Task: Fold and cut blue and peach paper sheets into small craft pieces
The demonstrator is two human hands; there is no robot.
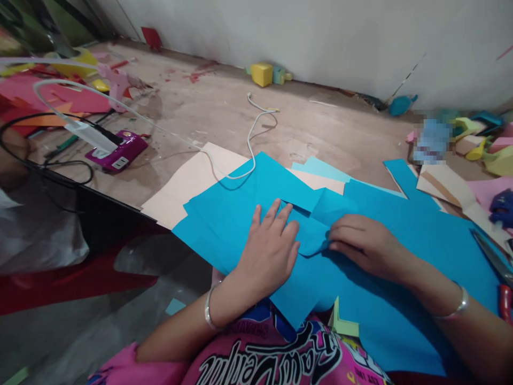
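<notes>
Head view: the left hand (269, 251) is palm down on the blue sheets (236, 224), fingers extended and slightly spread, gripping nothing. The right hand (366, 246) is closed, thumb and fingers pinching the edge of a raised blue flap (315, 239) just beside the left fingertips. The blue sheets lie directly in front of the person, overlapping cream paper (186, 179) on the surface (200, 109). A white cable (249, 141) extends onto the far part of the sheets. Scissors (489, 255) with a red handle lie at the right. A purple power strip (117, 152) stands at the left, near a pink glue gun (115, 88).
</notes>
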